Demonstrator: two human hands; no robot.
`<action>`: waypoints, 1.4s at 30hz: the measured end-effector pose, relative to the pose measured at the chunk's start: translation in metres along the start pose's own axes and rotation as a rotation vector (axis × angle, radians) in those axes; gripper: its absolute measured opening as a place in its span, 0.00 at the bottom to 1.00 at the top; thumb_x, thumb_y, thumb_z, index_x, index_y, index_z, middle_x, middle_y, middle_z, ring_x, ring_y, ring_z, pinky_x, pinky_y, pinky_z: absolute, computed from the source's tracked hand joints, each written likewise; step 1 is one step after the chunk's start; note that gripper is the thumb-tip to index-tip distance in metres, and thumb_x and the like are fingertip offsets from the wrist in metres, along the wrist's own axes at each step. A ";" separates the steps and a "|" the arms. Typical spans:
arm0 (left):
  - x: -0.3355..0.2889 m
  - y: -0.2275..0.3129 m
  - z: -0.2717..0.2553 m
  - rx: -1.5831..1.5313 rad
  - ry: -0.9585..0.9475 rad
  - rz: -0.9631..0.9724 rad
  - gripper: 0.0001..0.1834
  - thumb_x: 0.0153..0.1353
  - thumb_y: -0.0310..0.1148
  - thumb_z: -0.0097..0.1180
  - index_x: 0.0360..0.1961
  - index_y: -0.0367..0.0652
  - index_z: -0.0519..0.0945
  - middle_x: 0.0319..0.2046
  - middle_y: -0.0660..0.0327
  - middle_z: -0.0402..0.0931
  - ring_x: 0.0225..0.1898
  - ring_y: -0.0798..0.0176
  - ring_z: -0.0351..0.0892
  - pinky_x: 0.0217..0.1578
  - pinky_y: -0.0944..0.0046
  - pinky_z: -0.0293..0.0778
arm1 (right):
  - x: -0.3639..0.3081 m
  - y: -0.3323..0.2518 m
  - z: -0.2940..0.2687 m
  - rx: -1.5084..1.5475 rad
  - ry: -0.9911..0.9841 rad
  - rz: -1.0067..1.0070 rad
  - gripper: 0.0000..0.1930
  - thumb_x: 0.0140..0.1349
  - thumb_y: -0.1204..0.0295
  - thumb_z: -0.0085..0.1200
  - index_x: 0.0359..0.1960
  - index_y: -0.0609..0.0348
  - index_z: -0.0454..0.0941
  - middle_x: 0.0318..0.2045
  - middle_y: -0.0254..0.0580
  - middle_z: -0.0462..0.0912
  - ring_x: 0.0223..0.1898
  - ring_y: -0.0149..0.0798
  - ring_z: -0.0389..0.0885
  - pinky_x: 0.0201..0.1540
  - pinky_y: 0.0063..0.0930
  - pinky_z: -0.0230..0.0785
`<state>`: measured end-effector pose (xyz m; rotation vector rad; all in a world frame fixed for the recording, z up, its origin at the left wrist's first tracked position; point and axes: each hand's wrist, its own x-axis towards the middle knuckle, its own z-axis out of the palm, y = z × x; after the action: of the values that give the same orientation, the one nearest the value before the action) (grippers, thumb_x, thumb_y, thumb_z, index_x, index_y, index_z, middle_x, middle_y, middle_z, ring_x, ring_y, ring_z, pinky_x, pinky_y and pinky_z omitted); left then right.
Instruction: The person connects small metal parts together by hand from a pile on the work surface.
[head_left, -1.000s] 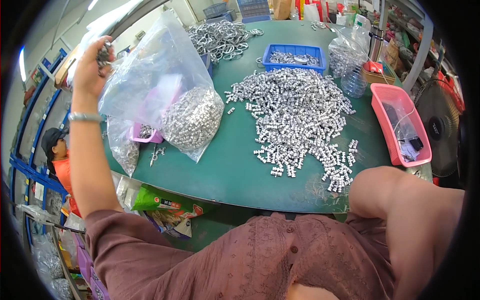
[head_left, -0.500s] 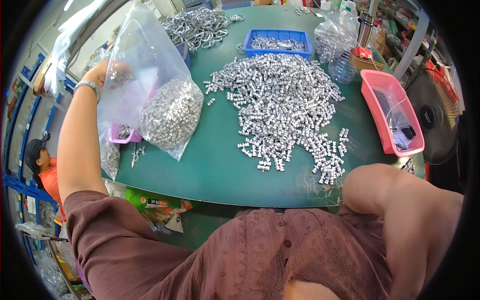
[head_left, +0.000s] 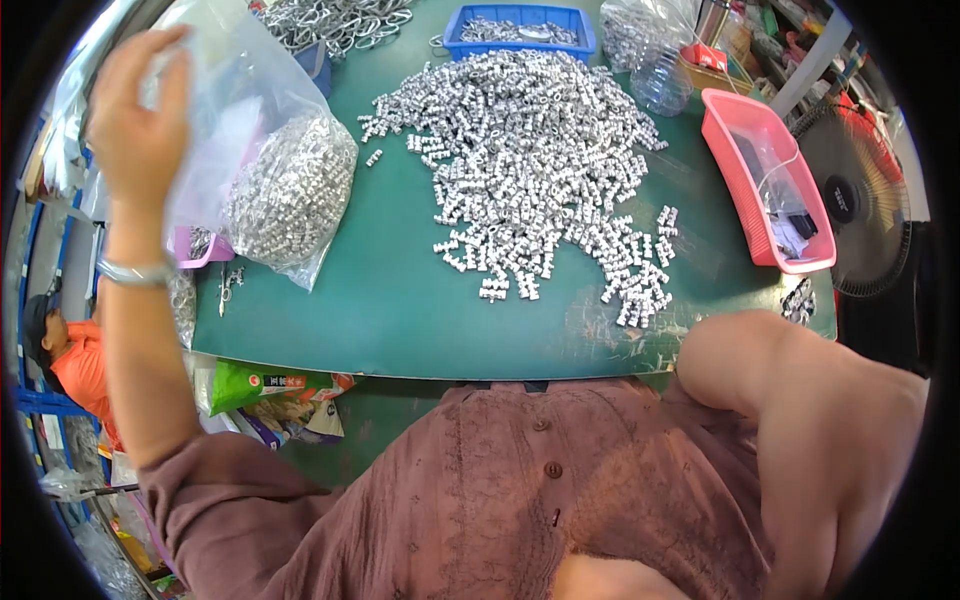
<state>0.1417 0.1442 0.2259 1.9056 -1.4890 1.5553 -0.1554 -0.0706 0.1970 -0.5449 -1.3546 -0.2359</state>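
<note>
My left hand [head_left: 140,120] is raised beside the mouth of a clear plastic bag [head_left: 270,75] at the far left. Its fingers are apart and a little blurred, and I see nothing in them. A band circles the wrist. Small silver metal parts [head_left: 290,185] fill the bottom of the bag, which stands on the green table [head_left: 400,320]. To its right spreads a big loose heap of similar silver parts [head_left: 540,160]. My right arm [head_left: 800,400] is bent at the right, its elbow near the table's front edge; the hand lies outside the picture.
Behind the heap is a blue tray [head_left: 455,45] of metal parts; a pink basket [head_left: 815,245] and a black fan [head_left: 845,200] stand at the right. A purple container [head_left: 215,248] sits beside the bag. Metal rings [head_left: 340,20] lie at the back. Another person in orange [head_left: 80,360] is at left.
My left hand has come away from inside the upper part of the bag and risen in front of it, its fingers spreading. The whole view has shifted, so the table appears higher.
</note>
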 end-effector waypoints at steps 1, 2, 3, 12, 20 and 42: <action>-0.011 0.030 0.009 -0.083 -0.041 -0.006 0.09 0.46 0.25 0.54 0.33 0.43 0.78 0.33 0.60 0.77 0.36 0.57 0.75 0.40 0.66 0.69 | -0.003 0.001 -0.004 -0.004 -0.001 0.010 0.10 0.49 0.73 0.46 0.15 0.65 0.76 0.14 0.43 0.73 0.15 0.36 0.71 0.28 0.37 0.73; -0.022 0.060 0.020 -0.181 -0.129 -0.009 0.10 0.43 0.24 0.55 0.31 0.43 0.78 0.32 0.59 0.76 0.38 0.57 0.74 0.41 0.63 0.68 | -0.008 0.000 -0.012 -0.011 0.000 0.027 0.10 0.49 0.73 0.46 0.15 0.66 0.76 0.14 0.43 0.73 0.16 0.36 0.71 0.28 0.37 0.73; -0.037 0.089 0.029 -0.241 -0.207 -0.039 0.10 0.41 0.24 0.54 0.29 0.44 0.77 0.31 0.59 0.75 0.38 0.56 0.72 0.41 0.61 0.65 | -0.014 0.004 -0.022 -0.007 0.000 0.060 0.10 0.49 0.73 0.46 0.16 0.66 0.76 0.14 0.44 0.73 0.16 0.36 0.71 0.28 0.37 0.73; -0.136 0.219 0.092 -0.671 -0.686 -0.454 0.27 0.42 0.36 0.60 0.47 0.42 0.71 0.47 0.51 0.62 0.47 0.47 0.60 0.49 0.55 0.60 | -0.160 0.037 -0.127 -1.942 -0.267 1.102 0.23 0.45 0.71 0.56 0.47 0.57 0.67 0.46 0.46 0.68 0.49 0.49 0.64 0.51 0.40 0.57; -0.145 0.226 0.090 -0.839 -0.641 -0.546 0.25 0.38 0.31 0.63 0.43 0.43 0.73 0.43 0.55 0.67 0.46 0.52 0.63 0.49 0.58 0.61 | -0.168 0.031 -0.117 -1.837 -0.232 1.199 0.15 0.44 0.69 0.56 0.35 0.56 0.71 0.36 0.39 0.72 0.44 0.44 0.66 0.46 0.35 0.59; -0.152 0.213 0.092 -1.579 -0.259 -0.954 0.06 0.46 0.20 0.58 0.28 0.37 0.76 0.32 0.62 0.69 0.35 0.69 0.68 0.37 0.73 0.65 | -0.157 0.061 -0.099 -1.453 0.464 1.007 0.05 0.51 0.74 0.52 0.28 0.62 0.75 0.24 0.43 0.75 0.28 0.41 0.74 0.32 0.29 0.66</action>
<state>0.0351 0.0654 -0.0180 1.2805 -0.9303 -0.3511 -0.0759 -0.0913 0.0202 -2.1219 -0.1284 -0.4459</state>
